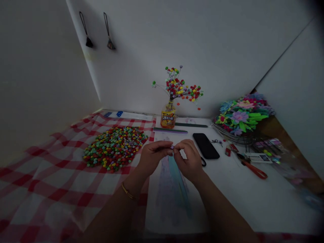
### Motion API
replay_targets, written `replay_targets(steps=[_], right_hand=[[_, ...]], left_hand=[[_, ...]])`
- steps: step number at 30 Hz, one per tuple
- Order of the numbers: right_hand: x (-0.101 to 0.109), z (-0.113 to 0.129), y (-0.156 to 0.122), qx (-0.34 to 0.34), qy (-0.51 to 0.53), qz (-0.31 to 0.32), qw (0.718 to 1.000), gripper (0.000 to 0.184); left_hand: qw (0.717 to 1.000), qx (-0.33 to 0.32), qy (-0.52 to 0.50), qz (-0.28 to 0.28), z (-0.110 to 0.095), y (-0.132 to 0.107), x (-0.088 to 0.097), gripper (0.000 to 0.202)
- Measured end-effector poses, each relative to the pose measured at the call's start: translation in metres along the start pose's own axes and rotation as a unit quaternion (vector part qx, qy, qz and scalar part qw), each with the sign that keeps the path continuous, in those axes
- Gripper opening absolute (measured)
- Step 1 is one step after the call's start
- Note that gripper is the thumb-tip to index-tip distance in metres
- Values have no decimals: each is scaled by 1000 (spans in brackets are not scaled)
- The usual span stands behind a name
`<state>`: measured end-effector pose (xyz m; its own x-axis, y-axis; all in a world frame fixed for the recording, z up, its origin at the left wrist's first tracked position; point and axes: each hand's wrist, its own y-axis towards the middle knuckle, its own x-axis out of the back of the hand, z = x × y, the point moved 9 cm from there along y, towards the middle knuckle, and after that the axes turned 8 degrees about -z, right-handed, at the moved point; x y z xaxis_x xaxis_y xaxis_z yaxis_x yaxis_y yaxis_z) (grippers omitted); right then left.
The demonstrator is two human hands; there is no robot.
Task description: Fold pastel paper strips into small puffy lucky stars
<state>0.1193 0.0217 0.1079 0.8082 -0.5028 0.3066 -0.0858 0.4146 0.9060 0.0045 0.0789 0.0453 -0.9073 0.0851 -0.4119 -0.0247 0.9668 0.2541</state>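
My left hand (153, 157) and my right hand (188, 158) meet above the table, fingertips pinched together on the top end of a pale blue paper strip (178, 179). The strip hangs down from my fingers toward me over a bundle of pale paper strips (168, 199) lying on the white table. A tiny purple folded bit (172, 147) shows between my fingertips. A gold bracelet sits on my left wrist.
A heap of small colourful paper stars (115, 146) lies on the red checked cloth (50, 182) at left. Behind stand a bottle with star branches (169, 116), a black phone (205, 145), a basket of paper flowers (240, 118) and red-handled scissors (254, 168).
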Motion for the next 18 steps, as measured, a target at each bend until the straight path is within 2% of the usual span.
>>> replay_targets(steps=[3,5,12,18], right_hand=[[0,-1,0,-1,3,4,1000,8],[1,-2,0,0,10,8,1000,7],[7,-5,1,-4,16,-4,1000,10],[6,-1,0,28,-3,-6,1000,12]], left_hand=[[999,-28,39,1,-5,-1,0,14],[999,-29,30,6,-5,0,0,14],[998,-9,-47,42,-4,0,-6,11],[999,12,-25,40,-4,-2,-7,11]])
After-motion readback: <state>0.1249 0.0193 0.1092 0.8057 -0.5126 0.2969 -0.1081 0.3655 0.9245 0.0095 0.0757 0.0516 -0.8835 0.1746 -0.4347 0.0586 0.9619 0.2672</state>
